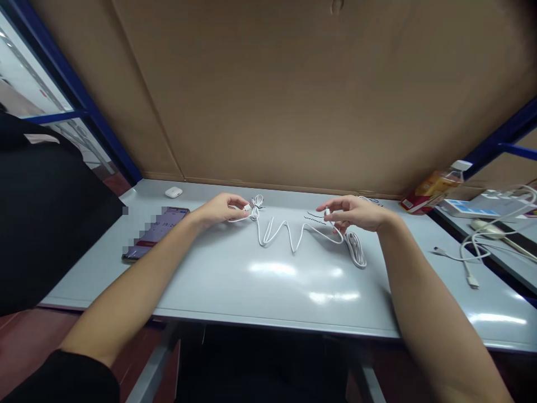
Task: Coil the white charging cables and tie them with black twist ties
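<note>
A white charging cable (296,244) lies in zigzag bends across the grey table between my two hands. My left hand (224,210) pinches the white plug at one end of it. At the other end, my right hand (350,214) grips a white plug (327,211) between thumb and fingers. Close to the left fingertips sits a small tied bundle of white cable (257,207). Just below my right hand rests a coiled white cable (356,250). Several dark twist ties (315,218) lie near the right fingertips.
On the left are a phone (161,232) and a white earbud case (173,192). A drink bottle (436,187) leans at the back right. Loose white cables (470,252) spread over the right side. A cardboard panel (268,101) stands behind the table (251,302).
</note>
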